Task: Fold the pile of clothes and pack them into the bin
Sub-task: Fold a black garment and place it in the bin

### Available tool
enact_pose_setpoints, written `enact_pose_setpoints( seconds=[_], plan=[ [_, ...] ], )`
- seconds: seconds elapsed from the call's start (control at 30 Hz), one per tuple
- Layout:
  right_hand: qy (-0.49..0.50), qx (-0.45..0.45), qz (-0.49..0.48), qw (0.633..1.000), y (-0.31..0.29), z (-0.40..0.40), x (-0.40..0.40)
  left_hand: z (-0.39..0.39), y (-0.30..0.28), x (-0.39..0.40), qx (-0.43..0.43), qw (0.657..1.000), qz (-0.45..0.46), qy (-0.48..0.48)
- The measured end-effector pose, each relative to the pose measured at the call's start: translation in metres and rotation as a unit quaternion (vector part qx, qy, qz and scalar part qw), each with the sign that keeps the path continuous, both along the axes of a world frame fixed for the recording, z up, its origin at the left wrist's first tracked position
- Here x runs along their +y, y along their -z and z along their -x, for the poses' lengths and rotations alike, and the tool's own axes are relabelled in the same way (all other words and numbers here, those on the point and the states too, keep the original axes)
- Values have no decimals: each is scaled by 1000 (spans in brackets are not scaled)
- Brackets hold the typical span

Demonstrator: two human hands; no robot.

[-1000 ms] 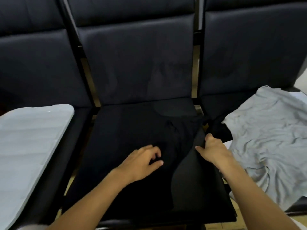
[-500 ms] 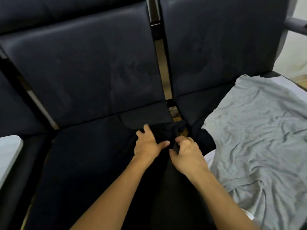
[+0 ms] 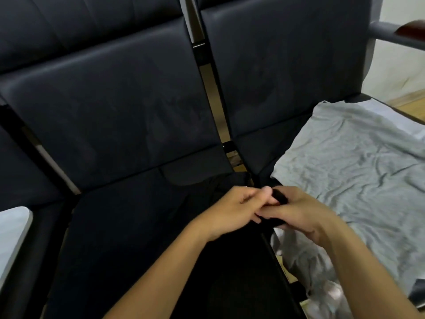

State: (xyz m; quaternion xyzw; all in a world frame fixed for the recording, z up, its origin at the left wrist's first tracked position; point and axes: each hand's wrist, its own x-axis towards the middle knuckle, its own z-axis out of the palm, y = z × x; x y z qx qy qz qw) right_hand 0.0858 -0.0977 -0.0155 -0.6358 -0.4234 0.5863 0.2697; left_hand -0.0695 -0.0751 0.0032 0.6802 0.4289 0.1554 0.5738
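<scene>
Black garment point(image 3: 230, 261) lies dark on the seat, its bunched edge pinched by left hand point(image 3: 232, 212) and right hand point(image 3: 299, 212).

From my remote feed: black garment point(image 3: 230, 261) barely separable from the dark seat point(image 3: 119, 238), its outline indeterminate; left hand point(image 3: 232, 211) fingertips hidden against right hand point(image 3: 301, 212); grey shirt point(image 3: 354, 171) cut by the right edge; white object point(image 3: 11, 236) cropped at left, unidentifiable.
</scene>
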Motion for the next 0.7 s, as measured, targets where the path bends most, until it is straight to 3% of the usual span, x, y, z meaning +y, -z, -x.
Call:
enact_pose_setpoints(
  seconds=[0.07, 0.13, 0.2, 0.27, 0.37, 0.47, 0.5, 0.63, 0.7],
  plan=[
    [7, -93, -1, 996, 10, -15, -2, 5, 6, 16, 11, 998, -17, -59],
    [-16, -178, 11, 984, 17, -26, -3, 9, 21, 42, 132, 975, -133, -115],
    [-46, -247, 38, 967, 19, -32, -4, 17, 38, 64, 367, 895, -234, -97],
    [-64, -295, 60, 952, 20, -38, -3, 21, 53, 79, 475, 842, -241, -84],
    [-68, -316, 79, 943, 27, -42, 2, 15, 64, 92, 472, 828, -278, -119],
    [-68, -334, 84, 936, 32, -45, 5, 7, 61, 99, 489, 793, -340, -126],
    [-69, -343, 86, 933, 32, -45, 5, 7, 60, 102, 470, 798, -349, -143],
    [-62, -354, 99, 928, 29, -49, 5, -2, 51, 112, 256, 899, -217, -281],
    [-53, -338, 113, 933, 29, -55, 4, -11, 43, 120, 180, 926, -149, -295]
  ],
)
